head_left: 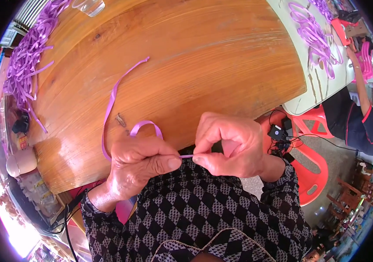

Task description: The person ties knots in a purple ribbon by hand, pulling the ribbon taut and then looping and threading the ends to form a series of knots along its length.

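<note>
Between my two hands a short stretch of purple ribbon [187, 156] is held taut, just off the near edge of the wooden table [204, 74]. My left hand [140, 163] pinches it between thumb and bent fingers. My right hand [230, 146] grips the other end of that stretch between thumb and forefinger, its remaining fingers curled. From behind my left hand the ribbon's long tail [113, 94] runs away across the tabletop, and a loop [146, 124] of ribbon arches above the knuckles. The part inside my fists is hidden.
A heap of purple ribbons [27, 65] hangs over the table's left side. More ribbon [315, 37] lies on a white table at the right. A clear plastic cup [89, 6] stands at the far edge. Red stools [306, 174], black cables [280, 135] and another person's arm [359, 81] are at right.
</note>
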Demonstrator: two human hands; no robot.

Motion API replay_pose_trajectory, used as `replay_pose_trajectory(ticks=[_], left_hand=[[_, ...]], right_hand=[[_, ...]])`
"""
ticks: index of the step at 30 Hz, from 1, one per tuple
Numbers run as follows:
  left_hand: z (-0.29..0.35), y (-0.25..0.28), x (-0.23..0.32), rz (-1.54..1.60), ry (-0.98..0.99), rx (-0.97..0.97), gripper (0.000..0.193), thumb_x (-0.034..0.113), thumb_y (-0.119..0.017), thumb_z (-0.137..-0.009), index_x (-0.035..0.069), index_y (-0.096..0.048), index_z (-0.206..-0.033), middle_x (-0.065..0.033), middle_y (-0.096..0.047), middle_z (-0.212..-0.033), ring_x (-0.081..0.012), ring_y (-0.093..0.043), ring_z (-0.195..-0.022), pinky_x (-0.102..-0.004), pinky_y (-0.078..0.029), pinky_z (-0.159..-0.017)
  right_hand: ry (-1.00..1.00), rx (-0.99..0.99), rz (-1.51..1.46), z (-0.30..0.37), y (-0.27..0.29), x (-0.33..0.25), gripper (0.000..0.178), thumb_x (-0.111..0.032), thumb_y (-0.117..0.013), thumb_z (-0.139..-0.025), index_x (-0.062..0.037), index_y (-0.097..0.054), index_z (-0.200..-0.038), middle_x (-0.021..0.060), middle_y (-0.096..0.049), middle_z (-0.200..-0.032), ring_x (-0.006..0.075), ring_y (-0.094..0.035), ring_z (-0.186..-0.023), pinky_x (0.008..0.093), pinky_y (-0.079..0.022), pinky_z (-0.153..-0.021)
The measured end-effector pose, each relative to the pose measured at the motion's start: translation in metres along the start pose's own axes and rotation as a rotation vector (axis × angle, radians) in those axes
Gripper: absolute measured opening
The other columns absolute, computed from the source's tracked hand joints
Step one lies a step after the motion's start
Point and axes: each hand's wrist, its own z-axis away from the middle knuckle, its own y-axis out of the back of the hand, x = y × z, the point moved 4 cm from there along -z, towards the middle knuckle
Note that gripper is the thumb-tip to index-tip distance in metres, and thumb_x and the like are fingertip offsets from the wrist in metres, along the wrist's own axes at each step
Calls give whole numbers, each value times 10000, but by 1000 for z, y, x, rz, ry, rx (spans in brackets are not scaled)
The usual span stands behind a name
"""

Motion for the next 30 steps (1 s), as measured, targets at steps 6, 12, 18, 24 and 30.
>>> replay_pose_trajectory(ticks=[6, 12, 18, 24, 30], left_hand=[[12, -7, 10, -367, -367, -12, 110, 78, -684, -755, -8, -621, -782, -83, -603, -691, -175, -560, -561, -254, -425, -515], [19, 50, -5, -276, -100, 216, 148, 101, -688, -742, -14, -602, -777, -57, -578, -660, -136, -532, -544, -245, -406, -502], [20, 57, -21, 126, 71, 328, 134, 79, -679, -730, -21, -616, -793, -21, -553, -624, -73, -474, -530, -208, -381, -492], [2, 28, 15, 107, 10, 153, 105, 82, -636, -811, -19, -616, -834, 13, -551, -668, -31, -471, -584, -177, -342, -501], [5, 35, 4, 415, 25, -44, 117, 62, -627, -813, -33, -605, -878, -25, -590, -730, -87, -526, -617, -207, -415, -579]], right_hand=[[-18, -15, -125, 6, -2, -4, 128, 95, -610, -656, 5, -537, -710, 79, -547, -670, 163, -498, -624, 279, -378, -560], [19, 665, 123, 11, 105, -17, 90, 71, -589, -698, 7, -581, -760, 51, -594, -728, 91, -521, -643, 202, -408, -600], [431, 526, 1468, -12, 68, -28, 279, 16, -625, -678, -6, -595, -955, 116, -594, -988, 303, -548, -871, 388, -434, -785], [273, -56, 537, -42, -20, -19, 338, -23, -706, -680, 33, -607, -999, 126, -619, -939, 211, -591, -827, 303, -454, -704], [193, 153, 367, -33, 26, -20, 180, 44, -649, -710, 47, -634, -890, 113, -627, -756, 147, -593, -610, 234, -462, -527]])
